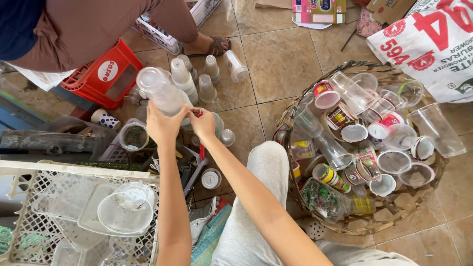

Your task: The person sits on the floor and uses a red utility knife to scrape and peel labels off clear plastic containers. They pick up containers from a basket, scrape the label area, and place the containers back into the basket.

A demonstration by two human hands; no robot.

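My left hand (pixel 164 124) grips the lower end of a stack of clear plastic cups (pixel 160 90) that tilts up and to the left. My right hand (pixel 203 124) sits beside it, fingers pinched on a small red tool (pixel 201 149) at the stack's base. Several more stacks of clear cups (pixel 194 79) stand on the tiled floor just beyond my hands. A single clear cup (pixel 236 66) lies on its side further back.
A woven basket (pixel 394 222) full of used plastic cups sits at the right. A white crate (pixel 29 216) with a plastic lid is at the lower left. Another person sits on a red crate (pixel 106 74) at top left. A printed sack (pixel 433 44) lies top right.
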